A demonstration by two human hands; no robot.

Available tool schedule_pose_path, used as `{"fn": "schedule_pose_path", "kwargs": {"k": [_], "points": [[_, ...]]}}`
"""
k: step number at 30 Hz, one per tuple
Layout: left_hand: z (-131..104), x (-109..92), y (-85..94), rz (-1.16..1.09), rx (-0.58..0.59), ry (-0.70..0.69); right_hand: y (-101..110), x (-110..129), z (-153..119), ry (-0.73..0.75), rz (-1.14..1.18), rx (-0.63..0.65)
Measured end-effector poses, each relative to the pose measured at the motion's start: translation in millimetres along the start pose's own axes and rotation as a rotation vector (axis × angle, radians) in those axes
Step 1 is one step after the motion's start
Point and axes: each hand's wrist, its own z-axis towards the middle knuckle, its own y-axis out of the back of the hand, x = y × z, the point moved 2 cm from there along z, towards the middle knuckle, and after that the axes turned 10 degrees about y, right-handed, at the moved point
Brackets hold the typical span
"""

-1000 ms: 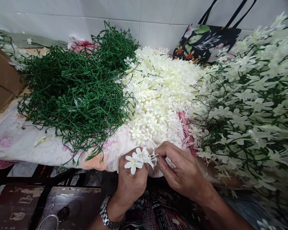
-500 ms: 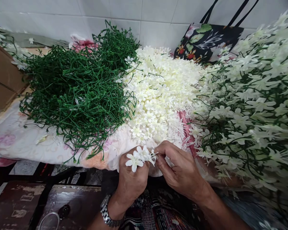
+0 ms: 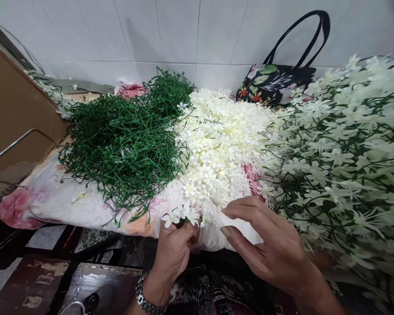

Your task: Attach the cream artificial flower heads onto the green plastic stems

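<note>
My left hand, with a metal watch at the wrist, is closed round a small sprig of white flowers at the cloth's front edge. To its right, my right hand has thumb and forefinger apart, with nothing seen between them. Beyond my hands lies a heap of loose white blossoms. A tangled pile of green stems sits left of the blossoms. At the right is a large mass of white flowers on green stems.
A cardboard box stands at the left. Against the tiled wall leans a black floral bag. The flowered cloth lies under the piles. Below left is a brown wooden surface.
My right thumb and forefinger have come away from the sprig and opened. My left hand still holds it, slightly lower and farther left. The view has tilted up, showing more wall.
</note>
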Motion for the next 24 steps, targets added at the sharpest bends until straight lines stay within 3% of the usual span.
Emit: {"fn": "schedule_pose_path", "kwargs": {"k": [9,16,24], "points": [[-3,0,-4.2,-0.011,0.11,0.157,-12,5,5,0.086,-0.011,0.028],[-4,-6,-6.5,0.013,0.124,0.228,-14,1,5,0.105,0.011,0.038],[-4,-6,-8.5,0.004,0.097,0.229,-13,-3,5,0.079,0.009,0.168]]}}
